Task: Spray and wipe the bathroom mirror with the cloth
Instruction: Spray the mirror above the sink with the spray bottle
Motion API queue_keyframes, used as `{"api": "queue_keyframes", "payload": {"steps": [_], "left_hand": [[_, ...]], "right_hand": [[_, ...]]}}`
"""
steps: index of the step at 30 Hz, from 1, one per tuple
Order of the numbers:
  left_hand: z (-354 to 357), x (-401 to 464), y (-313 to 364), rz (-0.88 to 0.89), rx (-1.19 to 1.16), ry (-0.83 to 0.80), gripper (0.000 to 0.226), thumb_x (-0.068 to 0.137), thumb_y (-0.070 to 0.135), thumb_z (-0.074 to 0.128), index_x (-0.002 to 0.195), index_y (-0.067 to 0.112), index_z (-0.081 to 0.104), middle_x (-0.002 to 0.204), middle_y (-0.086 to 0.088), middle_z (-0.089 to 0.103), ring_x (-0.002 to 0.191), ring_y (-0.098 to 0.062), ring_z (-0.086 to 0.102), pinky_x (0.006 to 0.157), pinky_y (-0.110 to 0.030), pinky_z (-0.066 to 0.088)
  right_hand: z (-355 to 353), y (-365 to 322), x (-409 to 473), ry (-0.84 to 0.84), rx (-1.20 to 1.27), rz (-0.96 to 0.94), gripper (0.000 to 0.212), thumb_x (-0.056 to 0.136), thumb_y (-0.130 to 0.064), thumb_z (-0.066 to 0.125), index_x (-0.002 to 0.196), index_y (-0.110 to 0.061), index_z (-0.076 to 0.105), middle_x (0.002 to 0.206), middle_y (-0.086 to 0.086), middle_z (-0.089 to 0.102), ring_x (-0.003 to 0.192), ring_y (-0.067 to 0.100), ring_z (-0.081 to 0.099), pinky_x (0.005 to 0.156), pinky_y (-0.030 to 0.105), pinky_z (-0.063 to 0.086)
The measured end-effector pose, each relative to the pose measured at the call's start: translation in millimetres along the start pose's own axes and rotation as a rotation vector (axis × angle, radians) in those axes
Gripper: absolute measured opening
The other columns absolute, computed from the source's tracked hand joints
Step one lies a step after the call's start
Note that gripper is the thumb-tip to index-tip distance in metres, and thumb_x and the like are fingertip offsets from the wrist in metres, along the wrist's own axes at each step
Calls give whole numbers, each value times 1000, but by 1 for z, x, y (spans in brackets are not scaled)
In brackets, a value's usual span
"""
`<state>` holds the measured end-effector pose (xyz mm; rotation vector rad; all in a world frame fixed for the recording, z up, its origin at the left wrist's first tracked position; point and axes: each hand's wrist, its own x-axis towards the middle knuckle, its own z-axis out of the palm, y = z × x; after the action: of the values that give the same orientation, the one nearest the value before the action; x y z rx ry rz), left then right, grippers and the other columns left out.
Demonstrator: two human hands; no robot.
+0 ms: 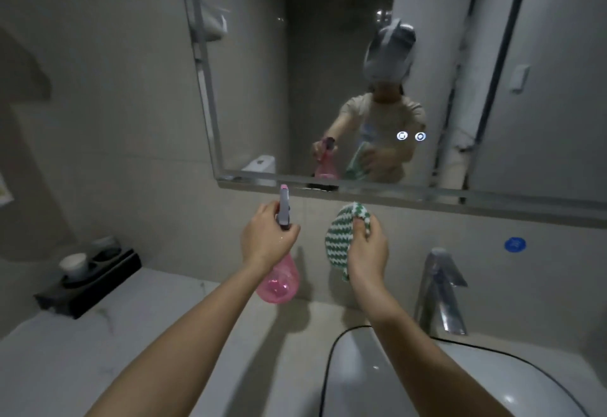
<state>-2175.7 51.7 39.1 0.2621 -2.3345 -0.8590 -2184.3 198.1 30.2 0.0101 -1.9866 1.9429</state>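
1. The left hand (267, 239) is wrapped around the neck of the pink spray bottle (279, 280), fingers closed at the trigger head. The bottle's long axis runs roughly upright, and its nozzle (284, 190) points up and forward at the mirror (328, 55), just below the lower frame edge.
2. The right hand (368, 252) is closed on the green-and-white cloth (341, 236), thumb pinching it near the top, so the cloth stands like an upright pad facing the wall.
3. The relation that matters — the glass lies above and ahead of both hands, well up from where they hover. The nozzle is the nearer of the two to the frame's bottom edge, so my guess is that spraying comes first, and it calls for lifting the left hand so the mist lands on glass, not on the tile strip beneath.
4. The cloth hand sits just beside the bottle hand, apart from it, and would have to rise too in order to wipe.
5. The mirror looks dim and hazy; whether it is already wet I cannot tell.
6. Below, a pale counter (98, 367) carries a dark tray (88, 288) with cups at the left, and a white basin (460, 384) with a chrome faucet (440, 292) stands at the right — overspray would likely fall on these.
7. The walls are grey tile, the light is low, and the space is tight.
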Motion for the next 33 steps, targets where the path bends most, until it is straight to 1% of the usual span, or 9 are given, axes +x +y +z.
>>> {"api": "queue_keyframes", "payload": {"steps": [3,6,7,10,13,16,22,27,33], "left_hand": [[-21,23,-33,2,-24,-61,21,79,23,63,98,15,61,97,-3,61,82,-24,59,73,-41,52],[-35,40,-60,8,-29,-85,19,79,22,62,96,14,62,95,-4,61,78,-25,59,69,-40,51],[-38,45,-68,5,-30,-88,19,79,22,62,96,15,62,95,-3,61,77,-25,59,67,-39,51],[-46,51,-91,-8,-70,-90,18,78,21,62,95,16,61,95,-2,61,76,-25,59,66,-37,51],[-52,54,-108,-26,-92,-84,16,78,21,61,94,21,60,98,2,61,79,-25,59,67,-37,50],[-56,55,-120,-32,-86,-78,18,78,21,61,96,20,61,100,2,62,81,-25,60,68,-36,51],[-63,56,-137,-38,-13,-81,21,78,21,62,98,18,62,102,0,62,84,-27,60,69,-38,51],[-50,47,-152,-75,27,-74,25,78,21,63,103,18,62,100,-3,61,82,-26,58,67,-33,44],[-22,15,-185,-124,49,-198,25,80,24,62,104,21,61,101,-1,61,85,-24,60,74,-37,52]], "right_hand": [[56,-1,-13,27,45,73,18,100,-22,43,105,-14,58,89,3,60,88,25,62,72,29,47],[88,6,-14,61,79,172,22,101,-24,42,110,-12,57,96,7,62,87,23,60,73,28,46],[96,10,-13,76,89,208,22,101,-25,42,111,-12,57,100,9,63,90,24,60,76,31,48],[119,22,-6,112,170,334,19,99,-33,45,102,-18,56,109,14,64,97,32,62,88,50,51],[137,25,-4,103,244,398,17,100,-30,44,100,-17,55,108,14,63,99,33,62,89,53,50],[153,32,-3,75,257,396,16,100,-29,44,101,-17,55,111,16,63,100,33,62,90,53,50],[179,56,-2,30,183,359,20,97,-33,48,81,-23,54,106,16,65,97,33,63,88,53,51],[170,80,-12,-5,158,349,12,98,-31,47,97,-22,55,106,15,64,98,32,63,88,51,51],[153,130,-35,3,-21,343,18,98,-32,48,100,-16,57,102,14,64,96,30,62,87,48,52]]}}
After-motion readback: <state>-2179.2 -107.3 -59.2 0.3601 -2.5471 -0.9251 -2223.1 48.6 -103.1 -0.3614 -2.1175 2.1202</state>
